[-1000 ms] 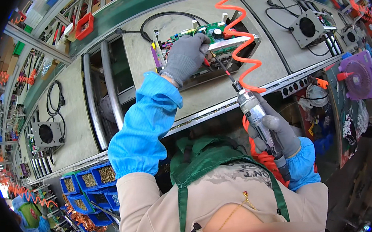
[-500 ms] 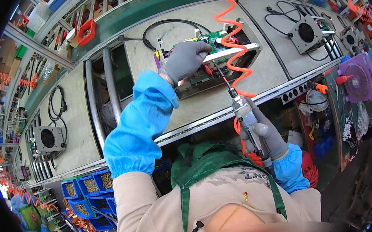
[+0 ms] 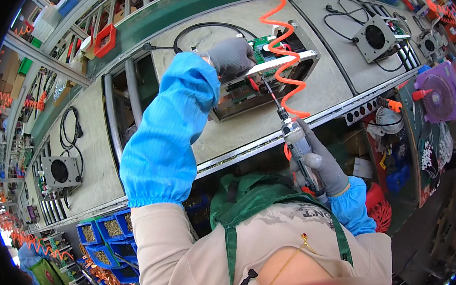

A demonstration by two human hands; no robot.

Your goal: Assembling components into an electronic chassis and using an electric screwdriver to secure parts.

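My left hand (image 3: 231,56), in a grey glove, is closed with curled fingers at the left part of an open metal housing (image 3: 246,108). What the fingers hold, if anything, is hidden. Inside the housing sits a green circuit board (image 3: 264,49), and a pale metal rail (image 3: 286,63) runs along its near upper side. My right hand (image 3: 323,162), also gloved, is wrapped round a power screwdriver (image 3: 296,137) in front of the bench edge. The long bit (image 3: 270,91) slants up and away to just below the rail; its contact point is too small to make out.
An orange coiled hose (image 3: 295,88) hangs in front of the housing. A black cable (image 3: 181,38) loops behind it. Fan units (image 3: 375,36) stand farther along the line on both sides. Blue bins (image 3: 109,228) of small parts sit below left, a purple fan (image 3: 440,94) at right.
My left hand has moved a little away from me and to the right, its fingers now more curled. The screwdriver has shifted slightly left in my right hand.
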